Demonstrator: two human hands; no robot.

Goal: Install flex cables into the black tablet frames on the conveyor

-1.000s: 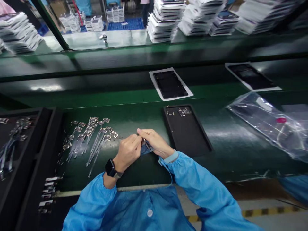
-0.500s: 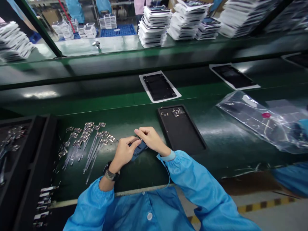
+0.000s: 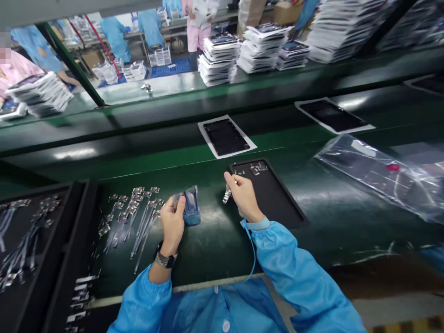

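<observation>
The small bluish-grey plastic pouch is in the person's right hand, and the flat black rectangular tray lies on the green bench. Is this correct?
Not quite: the head view shows the plastic pouch in the person's left hand; the right hand holds a small silvery piece. The black tray does lie on the green bench.

Blue-grey rectangular plastic pouch point(image 3: 193, 211): is gleaming, creased
Black rectangular plastic-looking tray point(image 3: 277, 196): is appearing matt
</observation>
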